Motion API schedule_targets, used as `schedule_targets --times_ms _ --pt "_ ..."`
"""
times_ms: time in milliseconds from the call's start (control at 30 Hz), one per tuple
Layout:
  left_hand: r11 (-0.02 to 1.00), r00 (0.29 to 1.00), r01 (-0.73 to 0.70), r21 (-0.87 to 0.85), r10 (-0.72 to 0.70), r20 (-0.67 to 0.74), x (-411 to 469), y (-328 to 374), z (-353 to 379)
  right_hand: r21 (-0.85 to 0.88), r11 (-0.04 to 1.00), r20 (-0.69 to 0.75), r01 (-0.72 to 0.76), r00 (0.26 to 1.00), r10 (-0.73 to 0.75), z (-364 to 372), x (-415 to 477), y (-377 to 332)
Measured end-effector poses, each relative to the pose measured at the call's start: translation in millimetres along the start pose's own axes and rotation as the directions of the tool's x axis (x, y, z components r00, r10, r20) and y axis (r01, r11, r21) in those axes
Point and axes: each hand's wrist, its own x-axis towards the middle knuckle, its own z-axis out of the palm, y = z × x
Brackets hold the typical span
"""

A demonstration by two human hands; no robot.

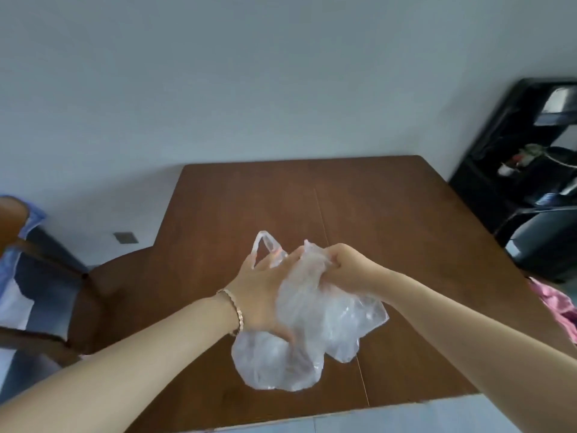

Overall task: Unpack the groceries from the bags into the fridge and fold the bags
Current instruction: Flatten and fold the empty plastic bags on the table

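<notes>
Two hands work on one clear plastic bag (299, 348) over the near middle of a brown wooden table (390, 214). The left hand (265, 295) lies against the bag's left side, its fingers stretched nearly straight and spread toward a handle loop that sticks up beyond them, its thumb pushed into the plastic lower down. A thin bracelet (232, 310) circles that wrist. The right hand (343, 267) is curled into a fist around the bunched top of the bag, gripping it tight. The bag is crumpled and looks empty; its lower folds hang below both hands, and whether they touch the tabletop cannot be told. The hands and plastic are slightly blurred. At the table's left edge stands a brown chair (118, 285) with blue cloth (18, 260) draped over its back. A black cabinet (530, 167) stands by the wall on the right, and pink cloth (559, 304) lies at the table's right edge.
</notes>
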Motion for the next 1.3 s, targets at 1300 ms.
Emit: schedule_targets --times_ms 1300 --pt "0.596 0.656 0.738 -0.315 -0.527 0.540 -270.1 -139.4 561.9 -0.321 0.779 0.022 -0.539 0.818 0.575 648.9 24.1 219.9"
